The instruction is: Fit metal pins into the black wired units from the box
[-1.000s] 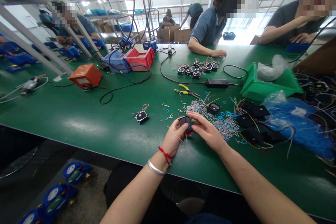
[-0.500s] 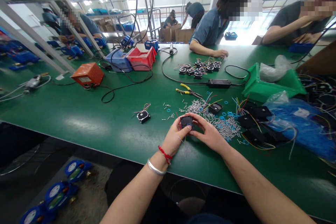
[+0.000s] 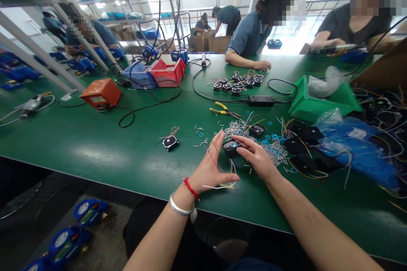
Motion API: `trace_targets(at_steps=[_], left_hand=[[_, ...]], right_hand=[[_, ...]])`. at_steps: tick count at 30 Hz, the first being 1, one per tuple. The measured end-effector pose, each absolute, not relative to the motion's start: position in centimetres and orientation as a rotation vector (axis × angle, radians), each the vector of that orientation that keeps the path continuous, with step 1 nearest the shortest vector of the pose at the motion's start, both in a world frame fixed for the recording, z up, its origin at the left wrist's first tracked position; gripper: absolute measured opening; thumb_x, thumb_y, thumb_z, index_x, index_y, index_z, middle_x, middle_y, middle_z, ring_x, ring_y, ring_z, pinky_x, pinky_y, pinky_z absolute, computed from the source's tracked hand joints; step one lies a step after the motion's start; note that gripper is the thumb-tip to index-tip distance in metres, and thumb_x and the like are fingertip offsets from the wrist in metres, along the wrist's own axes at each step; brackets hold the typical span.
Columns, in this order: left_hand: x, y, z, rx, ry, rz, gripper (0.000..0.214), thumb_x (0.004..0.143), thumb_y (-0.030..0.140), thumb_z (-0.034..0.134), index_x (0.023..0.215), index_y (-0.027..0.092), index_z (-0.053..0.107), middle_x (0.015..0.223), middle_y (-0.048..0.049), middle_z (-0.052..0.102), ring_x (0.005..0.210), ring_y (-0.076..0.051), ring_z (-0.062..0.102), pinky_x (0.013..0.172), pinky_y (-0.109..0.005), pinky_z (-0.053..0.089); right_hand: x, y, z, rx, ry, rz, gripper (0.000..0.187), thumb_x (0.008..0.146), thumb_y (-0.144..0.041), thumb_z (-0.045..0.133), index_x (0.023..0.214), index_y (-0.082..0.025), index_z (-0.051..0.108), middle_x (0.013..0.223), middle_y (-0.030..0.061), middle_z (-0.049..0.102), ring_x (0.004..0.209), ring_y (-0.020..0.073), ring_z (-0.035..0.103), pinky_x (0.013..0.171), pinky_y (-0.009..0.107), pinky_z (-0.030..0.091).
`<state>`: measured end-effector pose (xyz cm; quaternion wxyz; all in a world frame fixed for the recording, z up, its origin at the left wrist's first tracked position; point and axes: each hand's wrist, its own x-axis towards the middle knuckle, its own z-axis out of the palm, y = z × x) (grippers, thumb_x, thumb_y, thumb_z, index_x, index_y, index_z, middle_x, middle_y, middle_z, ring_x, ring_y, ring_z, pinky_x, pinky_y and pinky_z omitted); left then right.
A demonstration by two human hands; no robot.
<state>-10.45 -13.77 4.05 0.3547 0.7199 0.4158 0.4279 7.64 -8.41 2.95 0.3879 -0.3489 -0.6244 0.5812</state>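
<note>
A small black plastic housing [image 3: 231, 149] with a blue ring inside and thin coloured wires hanging from it is tilted above the green table. My right hand [image 3: 256, 156] grips its right side between fingertips. To its left, my left hand [image 3: 213, 166] is spread, thumb and fingers apart, with wires running past the thumb. Just behind lie a heap of small screws [image 3: 235, 129] and a second open black housing [image 3: 257, 130]. A black-and-white module with wires [image 3: 171, 143] rests further left.
Yellow-handled pliers [image 3: 225, 111] lie beyond the screws. Several wired modules [image 3: 237, 84], a black power adapter [image 3: 260, 100] and a green bin [image 3: 324, 103] stand farther back. Black housings and a blue bag [image 3: 359, 148] are at right; an orange box [image 3: 101, 94] at left. Co-workers sit opposite.
My left hand has let go of the black housing and opened to its left. The housing has tilted, its open side and blue ring showing, still in my right hand.
</note>
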Motion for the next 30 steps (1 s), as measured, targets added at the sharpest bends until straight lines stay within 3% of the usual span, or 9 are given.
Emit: trace_targets(at_steps=[3, 7, 11, 15, 18, 21, 26, 30], left_hand=[[-10.5, -14.0, 4.4, 1.874, 1.014, 1.024, 0.098, 0.062, 0.046, 0.072, 0.142, 0.024, 0.021, 0.15, -0.0093, 0.014, 0.136, -0.03, 0.012, 0.111, -0.044, 0.011], [-10.6, -13.9, 4.1, 1.777, 0.939, 0.956, 0.08, 0.071, 0.043, 0.064, 0.14, 0.022, 0.029, 0.147, -0.0075, 0.025, 0.134, -0.028, 0.02, 0.112, -0.042, 0.012], [-10.8, -13.1, 2.7, 1.431, 0.772, 1.037, 0.05, 0.087, 0.035, 0.035, 0.134, 0.019, 0.04, 0.141, -0.0074, 0.038, 0.13, -0.026, 0.031, 0.109, -0.043, 0.021], [-10.4, -12.8, 2.0, 1.401, 0.912, 1.01, 0.054, 0.079, 0.022, 0.051, 0.132, 0.022, 0.043, 0.137, -0.0064, 0.043, 0.126, -0.024, 0.037, 0.108, -0.04, 0.022], [-9.7, -12.9, 2.0, 1.466, 1.097, 1.047, 0.057, 0.073, 0.022, 0.062, 0.128, 0.024, 0.046, 0.131, -0.0062, 0.049, 0.119, -0.024, 0.044, 0.106, -0.04, 0.027], [-9.3, -12.7, 1.8, 1.216, 1.192, 1.138, 0.045, 0.072, 0.028, 0.065, 0.115, 0.019, 0.056, 0.112, -0.0081, 0.061, 0.103, -0.022, 0.055, 0.098, -0.04, 0.036], [-10.2, -11.7, 1.1, 0.526, 0.952, 1.317, 0.028, 0.076, 0.028, 0.062, 0.1, 0.013, 0.06, 0.106, -0.0102, 0.063, 0.097, -0.019, 0.059, 0.095, -0.039, 0.041], [-10.6, -11.5, 1.1, 0.33, 0.805, 1.367, 0.017, 0.079, 0.02, 0.059, 0.093, 0.012, 0.061, 0.099, -0.0089, 0.065, 0.099, -0.019, 0.059, 0.098, -0.04, 0.04]], right_hand=[[7.6, -8.3, 2.8, -1.05, -1.635, 1.424, 0.039, 0.082, -0.048, 0.054, 0.107, -0.02, 0.063, 0.101, 0.0044, 0.065, 0.091, 0.0197, 0.061, 0.082, 0.03, 0.049], [7.2, -8.2, 1.8, -1.134, -1.502, 1.531, 0.045, 0.082, -0.056, 0.048, 0.093, -0.017, 0.066, 0.077, 0.0039, 0.065, 0.068, 0.0159, 0.061, 0.063, 0.025, 0.051], [6.7, -8.4, 1.5, -1.178, -1.244, 1.719, 0.047, 0.078, -0.06, 0.052, 0.083, -0.015, 0.063, 0.071, 0.0051, 0.064, 0.059, 0.0128, 0.06, 0.056, 0.022, 0.052], [6.3, -8.9, 1.6, -1.241, -1.255, 1.753, 0.045, 0.079, -0.058, 0.052, 0.086, -0.015, 0.06, 0.073, 0.0062, 0.066, 0.056, 0.0126, 0.061, 0.051, 0.022, 0.052], [6.3, -9.0, 1.6, -1.317, -1.495, 1.641, 0.044, 0.081, -0.058, 0.048, 0.086, -0.016, 0.058, 0.066, 0.0044, 0.064, 0.053, 0.0139, 0.062, 0.047, 0.023, 0.051], [7.4, -8.1, 1.5, -1.34, -1.741, 1.419, 0.045, 0.087, -0.056, 0.039, 0.086, -0.017, 0.06, 0.066, 0.0033, 0.064, 0.054, 0.0139, 0.061, 0.05, 0.024, 0.049], [10.8, -5.3, 0.1, -1.567, -2.006, 0.447, 0.018, 0.079, -0.033, 0.058, 0.085, -0.018, 0.065, 0.085, 0.007, 0.062, 0.08, 0.02, 0.058, 0.073, 0.031, 0.045], [11.2, -4.7, -1.3, -1.604, -2.127, 0.334, 0.009, 0.078, -0.022, 0.056, 0.077, -0.018, 0.064, 0.081, 0.0066, 0.058, 0.079, 0.0191, 0.056, 0.07, 0.029, 0.042]])
